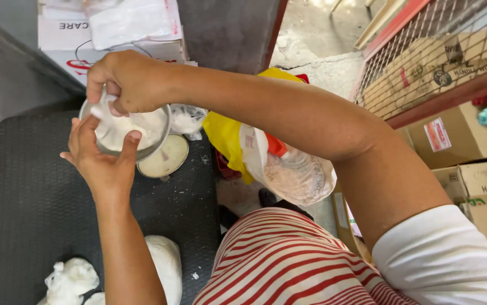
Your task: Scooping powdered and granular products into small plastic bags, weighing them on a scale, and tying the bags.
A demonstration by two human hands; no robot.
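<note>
My left hand [101, 158] cups a small round metal bowl [156, 138] from below, thumb and fingers spread around its rim. The bowl holds white powder or dough. My right hand [123, 79] reaches across from the right and pinches a thin white plastic bag or piece of white stuff at the bowl's far left rim. Both hands are above a black textured mat [29, 197]. Under the bowl lies a round pale lid [167, 159].
White filled plastic bags [164, 262] lie on the mat near me. A yellow and clear bag of grain [294, 175] hangs by my striped shirt. Cardboard boxes [458, 135] and a wire cage [429, 51] stand at right; a white carton [68, 39] sits behind.
</note>
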